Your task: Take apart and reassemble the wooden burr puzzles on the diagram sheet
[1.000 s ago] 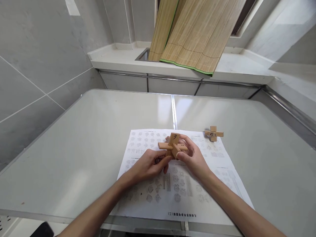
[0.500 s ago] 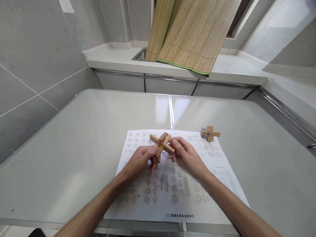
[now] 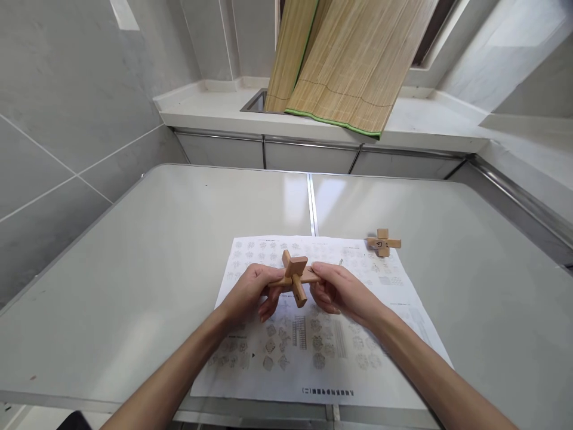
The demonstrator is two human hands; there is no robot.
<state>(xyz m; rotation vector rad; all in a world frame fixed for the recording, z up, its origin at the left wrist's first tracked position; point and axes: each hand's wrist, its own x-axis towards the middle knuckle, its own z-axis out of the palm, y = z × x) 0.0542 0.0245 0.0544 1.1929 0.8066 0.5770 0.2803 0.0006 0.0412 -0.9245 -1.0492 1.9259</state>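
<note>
I hold a wooden interlocking puzzle (image 3: 296, 269) between my two hands, raised over the middle of a printed sheet (image 3: 250, 382) that lies on the pale grey counter (image 3: 179, 239). My left hand (image 3: 251, 289) has one end of its crosswise bar pinched, thumb on top and fingers curled beneath; my right hand (image 3: 342, 289) pinches the opposite end the same way, thumb laid along the upper face. Between my thumbs a flat block stands up from the crossing, one rounded bar points down towards me with a dark mark near its tip, and another end juts out on the far side. Beyond my right hand, a second wooden puzzle (image 3: 383, 243), shaped like a cross and marked in dark ink, rests at the sheet's far right corner, well apart from my fingers. The sheet is covered in rows of small diagrams, with a line of bolder characters along the edge nearest me. Behind the counter runs a white ledge (image 3: 210, 121), and a bamboo blind (image 3: 353, 65) with a green border hangs over it, partly covering a metal-rimmed recess (image 3: 256, 103).
</note>
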